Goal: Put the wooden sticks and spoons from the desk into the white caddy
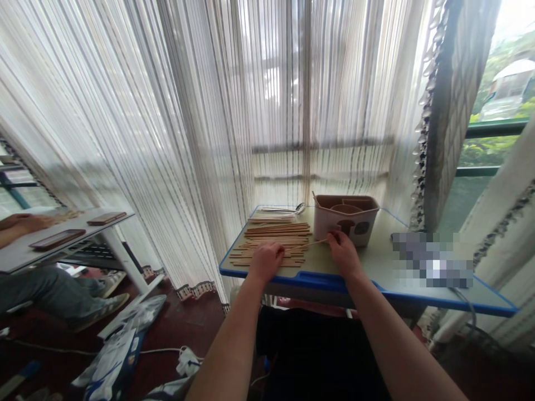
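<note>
The left hand (267, 260) partly hides the sticks (276, 229). Past the right hand (344, 255), pixelation masks a grayish object (432, 263) on the counter (380, 259).

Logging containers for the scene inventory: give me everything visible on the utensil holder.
The utensil holder looks plastic: pale outer wall, brown rim and interior, with partitions, one curved. Its front bears a brown mushroom-like print and a dark grey rounded patch. It stands upright on the blue-edged table, beside the laid-out sticks. One thin stick pokes up at its left corner; its depths are hidden. The right hand, pinching a wooden stick, overlaps its lower front; contact is unclear.
</note>
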Demonstrator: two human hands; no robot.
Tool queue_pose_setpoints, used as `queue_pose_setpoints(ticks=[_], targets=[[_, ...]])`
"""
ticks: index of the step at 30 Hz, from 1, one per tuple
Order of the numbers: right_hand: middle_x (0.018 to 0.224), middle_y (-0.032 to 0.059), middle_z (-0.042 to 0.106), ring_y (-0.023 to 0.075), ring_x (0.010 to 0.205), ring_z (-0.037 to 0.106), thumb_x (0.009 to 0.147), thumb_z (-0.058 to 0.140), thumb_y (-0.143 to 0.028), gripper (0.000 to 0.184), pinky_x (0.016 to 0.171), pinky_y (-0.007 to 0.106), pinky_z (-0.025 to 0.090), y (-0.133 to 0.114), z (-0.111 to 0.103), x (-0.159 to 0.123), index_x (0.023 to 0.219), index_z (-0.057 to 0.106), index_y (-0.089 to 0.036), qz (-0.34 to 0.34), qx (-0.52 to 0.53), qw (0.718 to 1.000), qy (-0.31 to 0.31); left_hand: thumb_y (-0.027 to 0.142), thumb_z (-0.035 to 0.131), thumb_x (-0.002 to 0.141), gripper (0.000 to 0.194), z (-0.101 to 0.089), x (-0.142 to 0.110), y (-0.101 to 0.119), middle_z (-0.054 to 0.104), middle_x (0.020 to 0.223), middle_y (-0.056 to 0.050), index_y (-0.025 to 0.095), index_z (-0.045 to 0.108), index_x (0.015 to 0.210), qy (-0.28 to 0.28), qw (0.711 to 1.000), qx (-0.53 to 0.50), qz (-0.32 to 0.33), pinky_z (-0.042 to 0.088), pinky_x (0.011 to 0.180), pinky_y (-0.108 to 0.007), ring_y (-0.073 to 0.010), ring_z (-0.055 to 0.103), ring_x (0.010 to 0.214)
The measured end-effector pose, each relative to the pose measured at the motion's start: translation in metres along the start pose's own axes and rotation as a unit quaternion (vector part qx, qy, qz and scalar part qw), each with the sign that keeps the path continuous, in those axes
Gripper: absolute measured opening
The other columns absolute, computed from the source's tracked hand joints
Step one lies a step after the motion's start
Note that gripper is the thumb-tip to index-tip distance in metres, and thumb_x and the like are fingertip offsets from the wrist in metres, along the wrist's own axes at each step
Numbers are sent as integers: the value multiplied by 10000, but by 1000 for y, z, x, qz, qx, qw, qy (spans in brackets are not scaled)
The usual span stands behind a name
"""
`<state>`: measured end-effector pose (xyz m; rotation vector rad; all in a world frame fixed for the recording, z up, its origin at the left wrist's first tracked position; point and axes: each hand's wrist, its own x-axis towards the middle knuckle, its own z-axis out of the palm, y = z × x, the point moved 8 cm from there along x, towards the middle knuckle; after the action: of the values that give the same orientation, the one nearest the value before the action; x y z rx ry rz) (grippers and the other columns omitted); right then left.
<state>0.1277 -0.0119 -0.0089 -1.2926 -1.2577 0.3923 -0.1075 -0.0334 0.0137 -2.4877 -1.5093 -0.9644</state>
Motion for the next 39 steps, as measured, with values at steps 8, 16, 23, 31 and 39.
queue_pose_setpoints(ticks=[8, 16, 23, 31, 39], targets=[[717, 26, 628, 142, 592, 557, 660, 633, -451, 438, 547, 260, 436, -12, 23, -14, 984, 577, -162, 43, 124, 984, -120, 225, 497, 823, 117, -2, -1, 1, 627, 870, -21, 207, 613, 814, 19, 999, -24, 19, 394, 839, -290, -158, 534, 887], [908, 57, 675, 202, 786, 647, 644, 680, -272, 492, 721, 344, 537, -16, 39, -27, 1067, 433, -221, 125, 303, 928, -174, 232, 499, 831, 130, -5, -3, -3, 627, 897, -25, 213, 627, 847, 35, 998, -42, -7, 394, 871, -304, -165, 524, 931], [873, 41, 682, 183, 767, 656, 637, 708, -271, 514, 753, 332, 543, -16, 41, -27, 1063, 426, -214, 126, 330, 920, -168, 230, 496, 835, 146, -5, -3, -4, 628, 898, -20, 217, 638, 866, 34, 998, -57, -8, 403, 865, -306, -160, 522, 927], [816, 25, 676, 148, 710, 639, 626, 720, -379, 448, 719, 301, 539, -13, 29, -19, 956, 477, -198, 97, 355, 925, -97, 247, 508, 831, 143, -5, -3, -3, 633, 902, -14, 213, 636, 885, 43, 997, -64, 4, 406, 859, -287, -151, 528, 927], [787, 37, 661, 158, 724, 612, 634, 685, -453, 408, 668, 287, 501, -13, 41, -22, 913, 588, -172, 81, 264, 948, -161, 273, 451, 860, 216, -1, -2, -4, 648, 933, -23, 229, 654, 919, 7, 999, -51, -9, 409, 861, -302, -165, 539, 925]])
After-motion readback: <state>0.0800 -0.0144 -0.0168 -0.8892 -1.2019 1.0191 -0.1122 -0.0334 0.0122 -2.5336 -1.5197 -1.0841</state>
